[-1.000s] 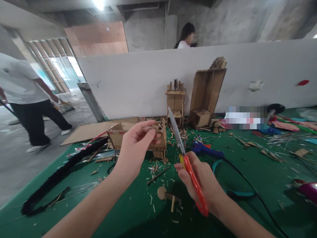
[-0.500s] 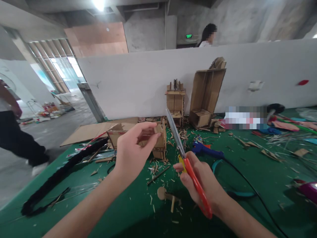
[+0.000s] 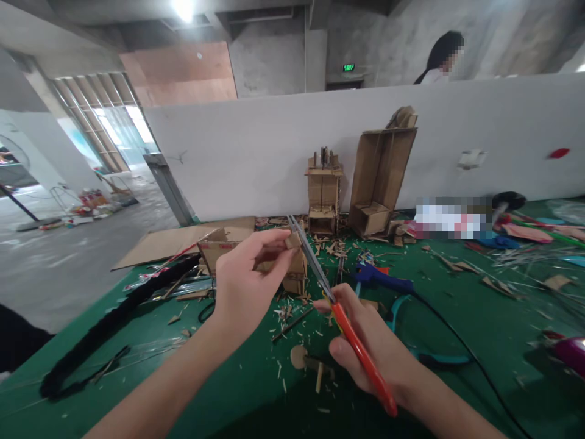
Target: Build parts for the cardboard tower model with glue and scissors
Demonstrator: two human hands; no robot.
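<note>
Between thumb and fingertips, my left hand [image 3: 249,274] pinches a small piece of cardboard [image 3: 294,239]. My right hand [image 3: 365,341] is wrapped round the red handles of a pair of scissors [image 3: 317,268]. Their blades point up and left, against or just beside the right edge of the cardboard piece; whether they touch it I cannot tell. Behind my left hand stands a cardboard box [image 3: 297,268], partly hidden by the fingers. Cardboard scraps [image 3: 299,358] lie on the green table below my hands.
A blue glue gun [image 3: 386,279] with a black cord lies right of the scissors. Two cardboard structures, one small [image 3: 322,192] and one tall [image 3: 384,177], stand against the white partition [image 3: 251,152]. A black fuzzy strip [image 3: 114,317] lies on the left.
The scissors have swung left, bringing their blades to the cardboard piece. My left hand has stayed about still. One person behind the partition has moved right; another at the left has mostly left view.
</note>
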